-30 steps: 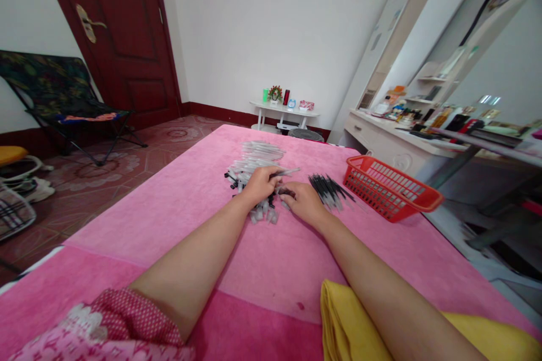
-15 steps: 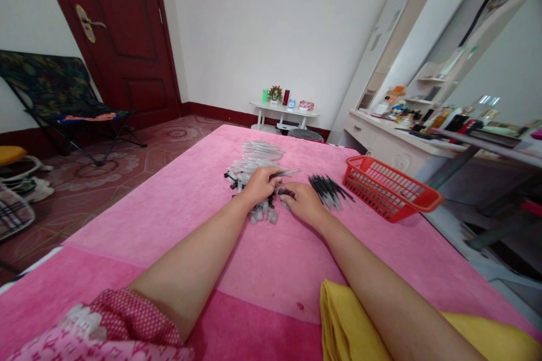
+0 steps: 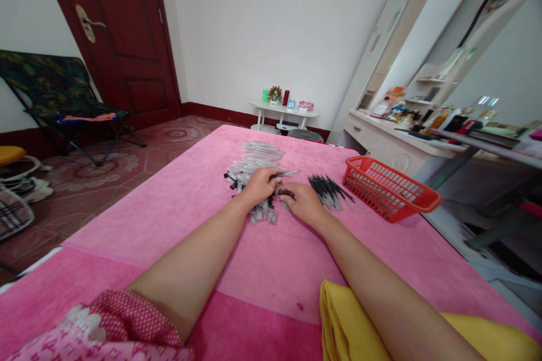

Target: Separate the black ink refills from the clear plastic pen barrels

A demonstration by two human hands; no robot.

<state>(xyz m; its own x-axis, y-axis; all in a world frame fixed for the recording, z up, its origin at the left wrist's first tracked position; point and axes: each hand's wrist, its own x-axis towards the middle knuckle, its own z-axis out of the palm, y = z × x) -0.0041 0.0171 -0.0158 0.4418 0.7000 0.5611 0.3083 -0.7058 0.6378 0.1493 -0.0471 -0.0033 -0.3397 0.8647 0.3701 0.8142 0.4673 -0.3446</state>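
Observation:
My left hand [image 3: 259, 186] is closed around a clear pen barrel [image 3: 292, 172], whose end pokes out to the right. Beside it my right hand [image 3: 304, 201] is closed too, its fingertips meeting the left ones; a small dark piece shows there, too small to name. Behind and left of my left hand lies a pile of clear pen barrels [image 3: 261, 149]. Under and in front of the hands are black pieces and clear pen caps [image 3: 265, 215]. Black pen refills [image 3: 325, 189] lie in a bunch right of my right hand.
A red plastic basket [image 3: 389, 189] stands at the right edge of the pink cloth-covered table [image 3: 169, 208]. Folded yellow fabric [image 3: 341, 321] lies under my right forearm. Beyond are a small white table [image 3: 271, 106], a dressing table [image 3: 381, 135] and a folding chair [image 3: 63, 96].

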